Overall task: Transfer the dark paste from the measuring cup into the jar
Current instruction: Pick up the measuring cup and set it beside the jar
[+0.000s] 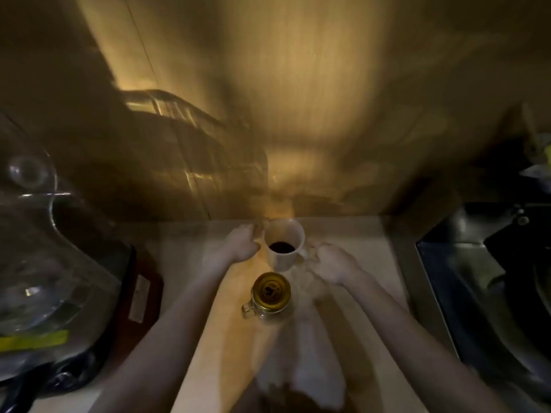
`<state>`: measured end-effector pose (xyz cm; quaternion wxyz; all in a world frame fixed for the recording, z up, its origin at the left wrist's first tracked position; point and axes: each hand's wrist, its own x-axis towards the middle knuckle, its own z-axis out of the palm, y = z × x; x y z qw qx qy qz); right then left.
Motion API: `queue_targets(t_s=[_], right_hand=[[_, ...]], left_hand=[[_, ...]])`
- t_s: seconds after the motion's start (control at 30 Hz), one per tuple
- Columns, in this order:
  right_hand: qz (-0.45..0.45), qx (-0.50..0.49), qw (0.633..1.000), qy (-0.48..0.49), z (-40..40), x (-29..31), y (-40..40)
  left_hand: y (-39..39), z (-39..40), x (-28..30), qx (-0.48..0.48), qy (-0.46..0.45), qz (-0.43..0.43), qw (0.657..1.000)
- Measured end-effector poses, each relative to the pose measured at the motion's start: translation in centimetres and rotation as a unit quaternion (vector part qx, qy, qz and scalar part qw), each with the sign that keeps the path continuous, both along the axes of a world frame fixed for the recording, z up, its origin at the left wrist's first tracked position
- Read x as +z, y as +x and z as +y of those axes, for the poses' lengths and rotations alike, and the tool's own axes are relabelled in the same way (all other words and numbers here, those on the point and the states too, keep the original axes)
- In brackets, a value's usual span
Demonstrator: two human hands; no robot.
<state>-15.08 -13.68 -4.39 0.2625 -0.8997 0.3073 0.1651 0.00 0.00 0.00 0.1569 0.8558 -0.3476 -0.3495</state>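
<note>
The pale tabletop (pixel 351 234) runs away from the camera to a wooden wall, and everything here is placed against the white measuring cup (pixel 283 244) that stands upright near its far edge. Well to the left of the cup sits a large clear-lidded appliance (pixel 44 263) with a yellow label; well to the right lies a dark sink (pixel 477 278). The person's left hand (pixel 241 242) is just left of the cup, at or against its side, fingers curled, though motion blur hides whether they actually grip it. The right hand (pixel 334 263) is just right of the cup near its handle, fingers loosely bent and holding nothing that can be made out; contact with the handle cannot be told. Just in front of the cup, nearer the camera, stands the glass jar (pixel 270 295) with a small handle, open-topped and yellowish inside. The dark paste (pixel 281 247) lies at the bottom of the cup.
</note>
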Motion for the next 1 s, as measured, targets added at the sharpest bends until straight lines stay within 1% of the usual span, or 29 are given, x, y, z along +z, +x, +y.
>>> queue_targets(t_s=[0.03,0.07,0.13,0.23,0.33,0.43,0.57,0.67,0.77,0.87,1.0], right_hand=[[-0.008,-0.009,1.0,0.01,0.3,-0.4,-0.1],[-0.033,-0.019,0.999,0.028,0.7,-0.6,-0.1],[-0.097,-0.043,0.992,0.064,2.0,-1.1,-0.6],[-0.166,-0.099,0.978,0.073,3.3,-2.1,-0.9],[-0.186,-0.132,0.971,0.067,3.9,-2.7,-0.8],[-0.194,-0.166,0.965,0.062,3.9,-2.5,-0.5],[-0.204,-0.203,0.956,0.063,3.3,-1.6,-0.8],[-0.246,-0.234,0.938,0.075,2.9,-0.3,-1.9],[-0.292,-0.246,0.92,0.082,3.0,1.2,-4.1],[-0.342,-0.252,0.9,0.101,3.6,2.5,-6.7],[-0.378,-0.27,0.88,0.101,4.9,3.0,-10.3]], left_hand=[[-0.1,-0.2,-0.4,0.002,0.007,0.003,1.0],[-0.2,-0.3,-0.7,0.018,-0.007,0.025,0.999],[-0.8,-0.3,-1.6,0.048,-0.048,0.1,0.993],[-0.9,0.0,-2.8,0.131,-0.113,0.231,0.957],[-1.3,0.1,-3.1,0.164,-0.155,0.279,0.933],[-1.6,-0.1,-2.9,0.174,-0.171,0.287,0.927],[-2.0,-0.8,-2.3,0.156,-0.164,0.266,0.937],[-2.6,-1.4,-0.8,0.123,-0.164,0.244,0.948],[-3.7,-1.6,1.1,0.087,-0.183,0.229,0.952],[-6.0,-1.3,2.8,0.075,-0.218,0.226,0.946],[-9.8,-0.3,2.8,0.081,-0.255,0.226,0.937]])
